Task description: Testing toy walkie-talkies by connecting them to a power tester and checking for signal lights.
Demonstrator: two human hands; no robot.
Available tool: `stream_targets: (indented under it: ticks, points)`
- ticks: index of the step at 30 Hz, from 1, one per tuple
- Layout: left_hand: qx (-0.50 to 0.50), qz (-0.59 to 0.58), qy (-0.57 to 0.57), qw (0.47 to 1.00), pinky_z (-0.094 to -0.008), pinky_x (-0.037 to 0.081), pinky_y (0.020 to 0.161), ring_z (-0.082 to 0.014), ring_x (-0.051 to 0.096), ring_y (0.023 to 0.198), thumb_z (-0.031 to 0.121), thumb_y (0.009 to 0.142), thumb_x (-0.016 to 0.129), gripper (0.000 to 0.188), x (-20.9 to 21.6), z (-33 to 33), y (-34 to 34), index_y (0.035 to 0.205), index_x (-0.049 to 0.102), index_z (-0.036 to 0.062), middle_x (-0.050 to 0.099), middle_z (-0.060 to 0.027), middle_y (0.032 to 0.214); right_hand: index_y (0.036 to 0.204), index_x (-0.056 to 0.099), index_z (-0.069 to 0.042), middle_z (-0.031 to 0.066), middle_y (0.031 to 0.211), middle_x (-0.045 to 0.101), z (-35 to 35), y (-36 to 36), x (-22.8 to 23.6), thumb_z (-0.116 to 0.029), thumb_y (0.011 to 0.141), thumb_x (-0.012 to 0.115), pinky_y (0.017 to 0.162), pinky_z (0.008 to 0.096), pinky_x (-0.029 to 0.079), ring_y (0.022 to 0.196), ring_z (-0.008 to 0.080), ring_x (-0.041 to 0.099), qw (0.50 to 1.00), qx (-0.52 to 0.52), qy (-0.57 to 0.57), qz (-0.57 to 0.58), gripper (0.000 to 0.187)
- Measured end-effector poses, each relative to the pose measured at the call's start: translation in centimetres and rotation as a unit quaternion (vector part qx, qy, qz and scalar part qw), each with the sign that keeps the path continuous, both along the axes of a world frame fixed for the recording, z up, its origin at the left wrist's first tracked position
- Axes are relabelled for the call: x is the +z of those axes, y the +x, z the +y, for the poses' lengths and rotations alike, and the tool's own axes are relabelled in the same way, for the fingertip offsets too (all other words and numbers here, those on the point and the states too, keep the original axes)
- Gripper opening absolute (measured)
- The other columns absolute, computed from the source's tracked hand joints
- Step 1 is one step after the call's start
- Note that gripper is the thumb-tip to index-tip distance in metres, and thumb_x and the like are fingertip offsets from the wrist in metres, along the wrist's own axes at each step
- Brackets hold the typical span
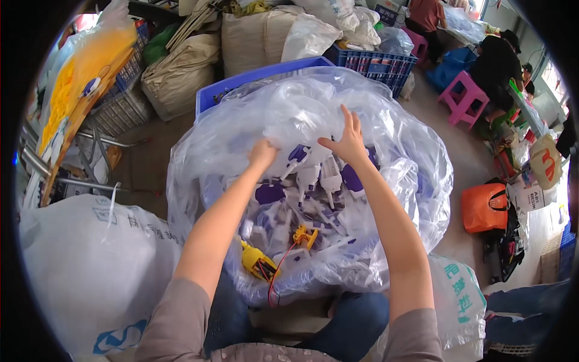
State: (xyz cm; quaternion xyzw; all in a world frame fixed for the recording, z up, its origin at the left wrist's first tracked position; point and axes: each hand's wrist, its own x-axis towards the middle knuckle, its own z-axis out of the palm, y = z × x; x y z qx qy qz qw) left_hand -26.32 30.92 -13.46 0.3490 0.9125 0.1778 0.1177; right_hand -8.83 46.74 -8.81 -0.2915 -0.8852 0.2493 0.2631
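A large clear plastic bag (295,99) lies spread over and around a blue crate in front of me. My left hand (263,154) is closed on a fold of the bag at its far side. To its right, my right hand (350,139) has its thumb and fingers spread, close to the film and not gripping it. Between my forearms, several white and purple plastic parts (330,175) lie heaped inside the bag. At the near left of the heap sit a yellow plastic part (257,262) with a red wire and a smaller yellow piece (305,238).
The crate's blue rim (208,96) shows behind the bag. Stuffed white sacks (102,265) stand on my left, and beige sacks (253,42) and a dark blue basket (377,63) at the back. On the right are a pink stool (463,96), an orange bag (484,208) and seated people.
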Motion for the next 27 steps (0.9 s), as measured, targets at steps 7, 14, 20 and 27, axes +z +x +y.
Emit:
stream_targets:
  ticks: [7,14,20,27]
  points:
    - [0.033,-0.307,0.431,0.848,-0.0292,0.047,0.075,-0.021,0.063,0.087,0.007,0.077,0.053,0.025,4.8,0.7,1.6,0.1,0.063,0.0014,0.066,-0.0105,0.09,0.124,0.048,-0.001,0.0221,0.114,0.056,2.5,-3.0,-4.1,-0.036,0.065,0.076,0.088,0.0354,0.043,0.106,0.0301,0.055,0.997,0.045,-0.063,-0.011,0.074]
    - [-0.048,-0.383,0.526,0.758,-0.0308,0.047,0.077,-0.0192,0.062,0.084,0.007,0.076,0.055,0.031,12.7,-3.7,0.4,0.105,0.056,-0.0006,0.064,-0.0115,0.093,0.097,0.062,0.001,0.0114,0.072,0.062,-0.9,-1.9,8.8,-0.017,0.07,0.069,0.062,0.0329,0.046,0.067,0.0191,0.059,0.967,0.095,-0.156,0.177,0.033]
    - [-0.11,0.028,0.421,0.9,-0.037,0.043,0.085,-0.0328,0.058,0.099,0.011,0.073,0.065,0.043,15.0,-5.5,3.1,0.112,0.049,0.002,0.062,-0.0155,0.103,0.08,0.057,0.0,0.0201,0.073,0.058,-1.2,-0.3,13.6,-0.013,0.066,0.072,0.062,0.0405,0.044,0.07,0.0381,0.057,0.957,0.063,0.202,0.2,0.024]
    - [-0.13,0.212,0.343,0.906,-0.0377,0.037,0.097,-0.031,0.046,0.12,0.022,0.069,0.074,0.068,15.0,-5.7,4.9,0.126,0.042,0.0057,0.048,-0.0185,0.127,0.087,0.062,0.002,0.0183,0.079,0.063,-0.4,1.0,14.0,-0.012,0.069,0.067,0.065,0.0403,0.05,0.07,0.0296,0.064,0.989,0.077,0.03,0.125,0.024]
